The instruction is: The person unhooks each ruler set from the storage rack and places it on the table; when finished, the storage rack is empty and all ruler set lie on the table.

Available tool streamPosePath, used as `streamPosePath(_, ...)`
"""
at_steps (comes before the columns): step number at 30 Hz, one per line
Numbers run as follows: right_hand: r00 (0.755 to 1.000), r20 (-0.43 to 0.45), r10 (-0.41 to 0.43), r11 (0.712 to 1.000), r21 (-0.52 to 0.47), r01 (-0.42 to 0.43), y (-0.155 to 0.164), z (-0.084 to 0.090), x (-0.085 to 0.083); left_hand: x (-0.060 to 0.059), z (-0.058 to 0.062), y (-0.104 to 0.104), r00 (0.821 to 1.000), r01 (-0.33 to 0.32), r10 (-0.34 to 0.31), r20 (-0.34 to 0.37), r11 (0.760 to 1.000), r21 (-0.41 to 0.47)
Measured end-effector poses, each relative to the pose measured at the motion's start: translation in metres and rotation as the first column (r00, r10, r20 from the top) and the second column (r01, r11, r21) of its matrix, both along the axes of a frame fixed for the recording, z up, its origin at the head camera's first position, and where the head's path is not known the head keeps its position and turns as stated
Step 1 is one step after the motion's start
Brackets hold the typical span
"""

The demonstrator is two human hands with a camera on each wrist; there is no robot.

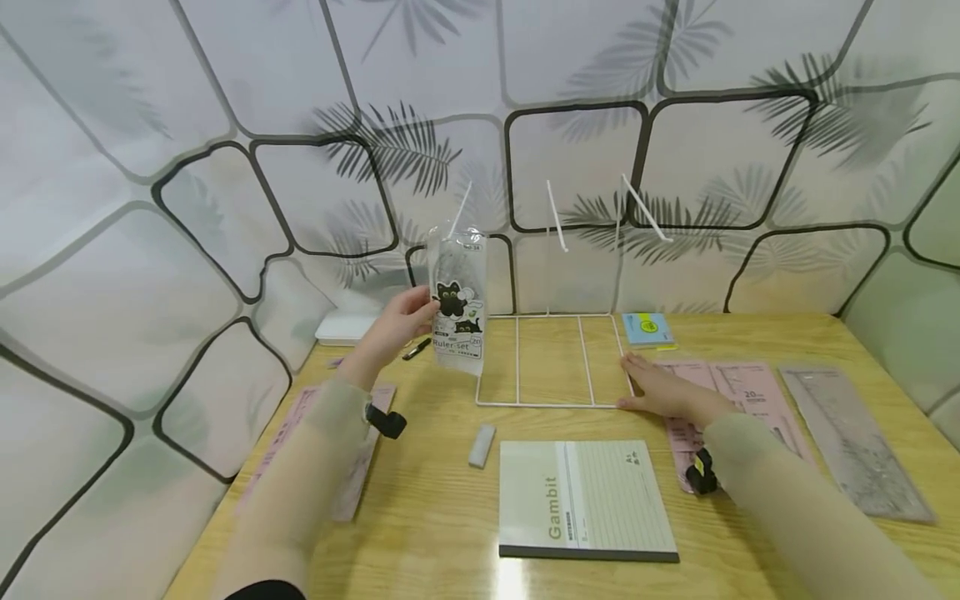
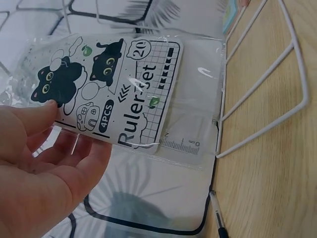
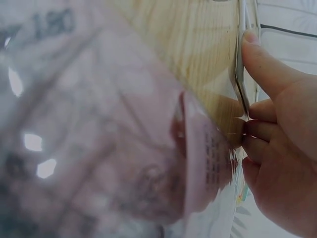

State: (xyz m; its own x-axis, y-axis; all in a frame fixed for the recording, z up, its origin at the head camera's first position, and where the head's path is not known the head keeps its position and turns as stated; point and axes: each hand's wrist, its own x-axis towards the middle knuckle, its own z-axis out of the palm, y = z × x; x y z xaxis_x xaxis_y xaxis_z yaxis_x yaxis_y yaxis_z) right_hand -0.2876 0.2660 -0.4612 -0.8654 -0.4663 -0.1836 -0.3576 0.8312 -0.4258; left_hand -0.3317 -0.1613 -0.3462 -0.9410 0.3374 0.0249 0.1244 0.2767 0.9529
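Note:
My left hand (image 1: pixel 405 317) pinches the edge of a clear plastic ruler set package (image 1: pixel 459 329) with black cats on its card. The package stands upright above the table, its top at the left prong of a white wire rack (image 1: pixel 547 406); whether the prong passes through it is hard to tell. In the left wrist view the thumb lies on the front of the ruler set (image 2: pixel 101 84), with fingers behind. My right hand (image 1: pixel 667 387) touches the right side of the rack's base, thumb and fingertips along the wire. Two other prongs (image 1: pixel 557 217) carry nothing.
A Gambit notebook (image 1: pixel 588 500) and a grey eraser (image 1: pixel 482 446) lie in front of the rack. Pink packages (image 1: pixel 757 400), a grey package (image 1: pixel 855 442) and a blue packet (image 1: pixel 647 328) are at right. At left are more pink packaging (image 1: pixel 367 450), a pen (image 1: pixel 417 348) and a white box (image 1: pixel 345 327).

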Motion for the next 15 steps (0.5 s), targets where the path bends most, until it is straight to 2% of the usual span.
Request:
streamPosePath(7, 1.000, -0.004, 0.003, 1.000, 0.005, -0.003, -0.002, 0.001, 0.000, 0.038, 0.005, -0.025, 0.997, 0.081, -0.081, -0.008, 0.997, -0.006)
streamPosePath(12, 1.000, -0.010, -0.001, 1.000, 0.010, 0.001, -0.003, 0.001, 0.000, 0.060, 0.008, -0.039, 0.997, 0.081, -0.081, 0.016, 0.997, 0.017)
streamPosePath(15, 1.000, -0.011, -0.009, 1.000, 0.011, 0.009, -0.003, 0.002, 0.000, 0.068, 0.013, -0.041, 0.996, 0.082, -0.082, 0.017, 0.996, 0.040)
